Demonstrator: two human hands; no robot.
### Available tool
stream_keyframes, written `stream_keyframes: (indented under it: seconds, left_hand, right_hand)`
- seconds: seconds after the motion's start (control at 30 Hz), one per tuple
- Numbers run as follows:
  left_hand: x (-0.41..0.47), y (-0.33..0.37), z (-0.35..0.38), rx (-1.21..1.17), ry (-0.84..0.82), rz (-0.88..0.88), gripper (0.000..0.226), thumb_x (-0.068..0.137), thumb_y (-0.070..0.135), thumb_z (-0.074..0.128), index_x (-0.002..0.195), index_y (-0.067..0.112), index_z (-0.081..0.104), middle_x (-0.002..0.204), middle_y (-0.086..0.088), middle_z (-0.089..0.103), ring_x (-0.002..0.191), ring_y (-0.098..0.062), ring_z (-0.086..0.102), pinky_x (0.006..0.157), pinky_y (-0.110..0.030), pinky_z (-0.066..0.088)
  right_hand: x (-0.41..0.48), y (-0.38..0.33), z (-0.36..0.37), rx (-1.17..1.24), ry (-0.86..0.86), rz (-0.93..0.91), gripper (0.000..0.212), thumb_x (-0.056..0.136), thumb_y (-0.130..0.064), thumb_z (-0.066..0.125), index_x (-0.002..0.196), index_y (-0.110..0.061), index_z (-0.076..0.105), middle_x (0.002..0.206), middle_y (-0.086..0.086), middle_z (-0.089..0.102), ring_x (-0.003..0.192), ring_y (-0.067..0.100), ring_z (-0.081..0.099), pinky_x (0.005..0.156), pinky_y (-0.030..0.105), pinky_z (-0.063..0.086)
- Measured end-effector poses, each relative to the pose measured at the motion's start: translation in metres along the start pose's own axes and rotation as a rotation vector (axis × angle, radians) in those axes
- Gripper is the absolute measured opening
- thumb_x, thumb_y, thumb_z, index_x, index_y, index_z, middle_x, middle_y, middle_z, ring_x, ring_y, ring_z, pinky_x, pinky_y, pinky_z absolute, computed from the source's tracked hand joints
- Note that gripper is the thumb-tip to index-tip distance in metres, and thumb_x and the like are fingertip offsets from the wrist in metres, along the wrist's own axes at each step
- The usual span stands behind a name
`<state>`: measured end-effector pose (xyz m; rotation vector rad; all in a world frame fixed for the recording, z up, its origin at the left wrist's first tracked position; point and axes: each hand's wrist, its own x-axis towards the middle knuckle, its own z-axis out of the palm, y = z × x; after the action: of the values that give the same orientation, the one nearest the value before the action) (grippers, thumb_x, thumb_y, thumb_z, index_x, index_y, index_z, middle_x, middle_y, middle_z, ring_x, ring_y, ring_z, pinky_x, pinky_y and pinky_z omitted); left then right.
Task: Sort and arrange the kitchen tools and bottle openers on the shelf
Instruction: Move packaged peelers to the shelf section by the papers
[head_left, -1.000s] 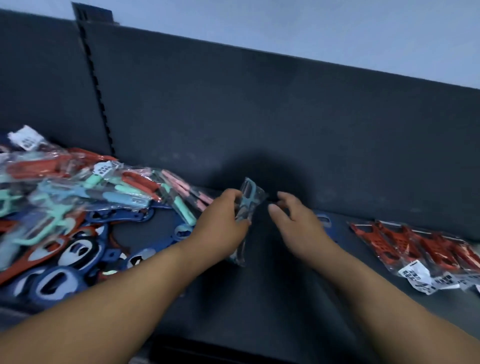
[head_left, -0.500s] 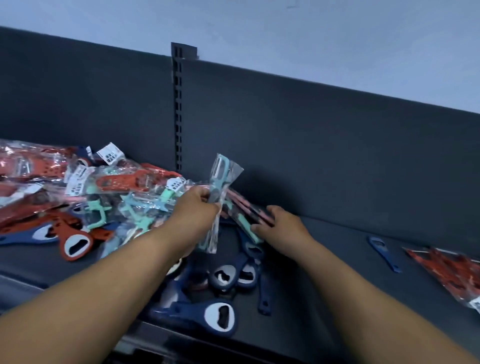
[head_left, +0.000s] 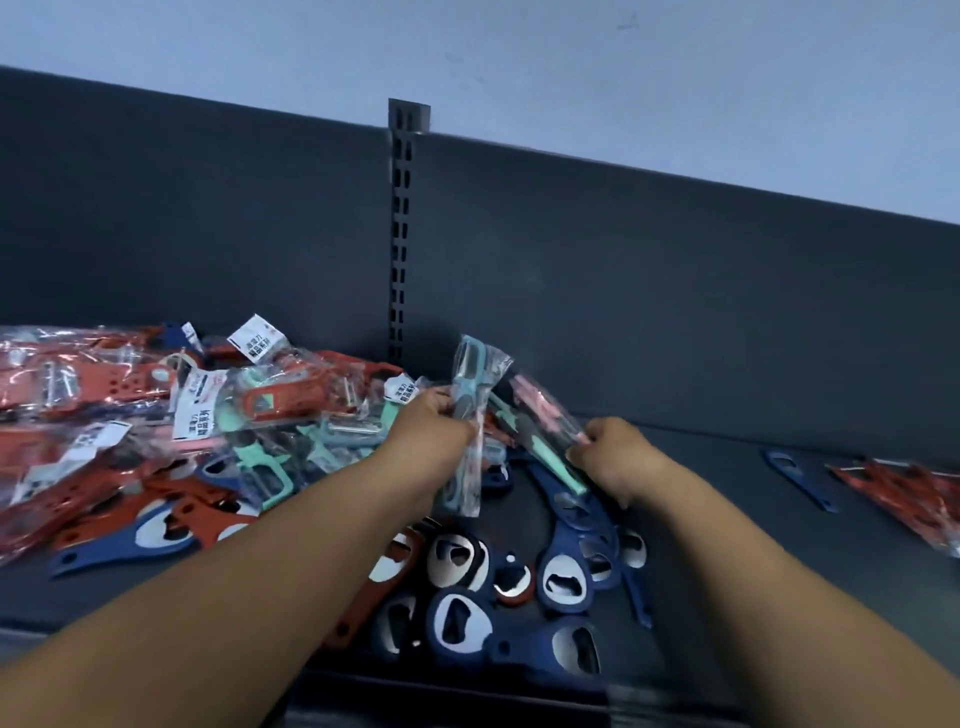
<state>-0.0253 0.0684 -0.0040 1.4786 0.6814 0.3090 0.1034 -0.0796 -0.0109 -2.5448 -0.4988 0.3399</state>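
Note:
My left hand (head_left: 434, 431) grips a light blue peeler in a clear bag (head_left: 470, 395), held upright above the shelf. My right hand (head_left: 613, 457) pinches another bagged tool with a pink and mint handle (head_left: 540, 431) at the edge of the pile. A heap of bagged red, mint and blue kitchen tools (head_left: 208, 415) covers the left of the dark shelf (head_left: 727, 519). Several loose blue and red bottle openers (head_left: 563, 577) lie below my hands near the front edge.
A single blue flat opener (head_left: 800, 480) lies to the right, beside a row of bagged red tools (head_left: 904, 493) at the far right. The dark back panel with a slotted upright (head_left: 400, 234) rises behind. The shelf's front lip (head_left: 467, 696) runs along the bottom.
The view has swung left, bringing the pile to the centre. My left hand still holds the blue peeler; my right hand has moved from the shelf gap onto a bagged tool in the pile.

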Motion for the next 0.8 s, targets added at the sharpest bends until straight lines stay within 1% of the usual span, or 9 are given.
stream_keyframes:
  seconds: [0.1,0.2,0.27,0.37,0.5,0.57,0.63,0.73,0.8]
  left_hand:
    - [-0.002,0.003,-0.006,-0.045,-0.010,0.016,0.023,0.091,0.005,0.055,0.111,0.016,0.057,0.097,-0.011,0.067,0.089,-0.031,0.068,0.074,-0.040,0.056]
    - [-0.005,0.008,-0.014,-0.100,0.024,0.016,0.028,0.088,0.001,0.051,0.111,0.015,0.057,0.098,-0.015,0.066,0.089,-0.034,0.066,0.079,-0.047,0.056]
    - [-0.010,0.012,-0.022,-0.128,0.053,0.025,0.032,0.083,-0.002,0.048,0.105,0.017,0.059,0.097,-0.017,0.068,0.090,-0.036,0.066,0.080,-0.053,0.056]
    - [-0.020,0.014,-0.042,-0.173,0.094,0.048,0.038,0.078,-0.005,0.050,0.110,0.013,0.059,0.098,-0.018,0.069,0.090,-0.037,0.067,0.077,-0.052,0.057]
    - [-0.032,0.013,-0.080,-0.234,0.146,0.068,0.038,0.075,-0.006,0.053,0.107,0.013,0.061,0.095,-0.018,0.071,0.084,-0.036,0.069,0.071,-0.046,0.059]
    - [-0.035,0.009,-0.104,-0.228,0.185,0.089,0.041,0.070,-0.003,0.054,0.107,0.013,0.062,0.094,-0.017,0.072,0.084,-0.036,0.070,0.075,-0.051,0.058]
    - [-0.038,0.006,-0.132,-0.237,0.257,0.106,0.037,0.073,-0.006,0.053,0.102,0.013,0.063,0.094,-0.017,0.072,0.085,-0.036,0.070,0.076,-0.051,0.058]
    - [-0.042,0.007,-0.177,-0.252,0.295,0.113,0.035,0.078,-0.011,0.046,0.098,0.012,0.063,0.095,-0.021,0.071,0.085,-0.036,0.070,0.075,-0.051,0.058]
    - [-0.046,0.009,-0.213,-0.259,0.317,0.131,0.034,0.077,-0.013,0.044,0.095,0.008,0.064,0.092,-0.023,0.070,0.082,-0.037,0.069,0.074,-0.054,0.057]
  right_hand:
    - [-0.012,-0.009,-0.002,0.327,0.113,-0.010,0.014,0.091,-0.015,0.057,0.077,-0.014,0.054,0.067,0.007,0.056,0.055,0.021,0.050,0.051,0.026,0.041]
    - [-0.030,-0.037,-0.001,0.828,-0.047,0.003,0.018,0.090,-0.004,0.060,0.072,-0.009,0.057,0.064,0.011,0.060,0.051,0.020,0.054,0.054,0.028,0.048]
    - [-0.038,-0.059,0.004,1.039,-0.187,0.014,0.021,0.089,0.002,0.059,0.069,-0.006,0.058,0.060,0.010,0.064,0.048,0.018,0.060,0.048,0.026,0.053]
    - [-0.043,-0.091,0.024,1.078,-0.331,-0.005,0.004,0.089,-0.001,0.060,0.086,-0.001,0.063,0.079,0.017,0.068,0.067,0.026,0.067,0.068,0.039,0.058]
    - [-0.053,-0.132,0.060,1.059,-0.453,-0.074,0.011,0.090,0.000,0.056,0.097,0.005,0.064,0.083,0.021,0.068,0.067,0.028,0.066,0.072,0.044,0.057]
    - [-0.059,-0.153,0.075,1.062,-0.496,-0.115,0.016,0.090,0.001,0.056,0.103,0.006,0.063,0.089,0.023,0.067,0.070,0.029,0.066,0.075,0.045,0.056]
    - [-0.066,-0.178,0.092,1.066,-0.514,-0.150,0.015,0.089,0.002,0.056,0.102,0.004,0.064,0.090,0.023,0.068,0.070,0.029,0.067,0.074,0.044,0.057]
    - [-0.075,-0.218,0.118,1.066,-0.533,-0.195,0.014,0.088,0.005,0.057,0.099,0.003,0.065,0.083,0.019,0.070,0.062,0.024,0.068,0.060,0.037,0.060]
    - [-0.081,-0.249,0.138,1.058,-0.559,-0.211,0.014,0.088,0.005,0.057,0.101,0.005,0.064,0.081,0.018,0.070,0.061,0.024,0.068,0.061,0.039,0.060]
